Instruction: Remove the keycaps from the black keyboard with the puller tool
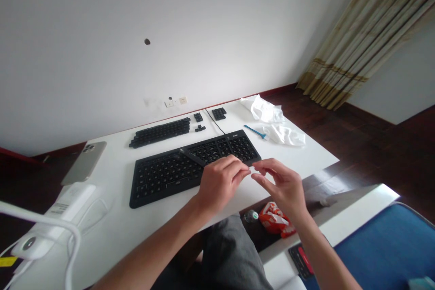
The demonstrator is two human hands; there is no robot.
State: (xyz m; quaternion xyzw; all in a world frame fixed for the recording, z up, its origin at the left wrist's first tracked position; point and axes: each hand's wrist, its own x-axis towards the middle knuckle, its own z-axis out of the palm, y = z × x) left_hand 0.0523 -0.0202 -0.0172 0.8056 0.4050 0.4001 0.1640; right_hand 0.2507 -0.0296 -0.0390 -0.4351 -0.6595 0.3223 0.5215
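A black keyboard (pixel 163 174) with its keycaps off lies on the white table. Over its right front part is my left hand (pixel 220 181), closed around a dark slim tool (pixel 193 157) that points up to the left. My right hand (pixel 280 181) faces it just past the table's front edge, thumb and fingers apart. Between the fingertips of both hands is a tiny whitish spot, too small to make out. Behind the keyboard stand rows of removed black keycaps (pixel 161 131), with smaller groups (pixel 219 113) to their right.
A blue brush (pixel 254 132) lies beside crumpled white tissues (pixel 263 109) at the back right. On the left are a phone (pixel 84 162), a white power strip (pixel 57 217) and cables. An orange packet (pixel 273 218) and a bottle (pixel 251 216) sit below the front edge.
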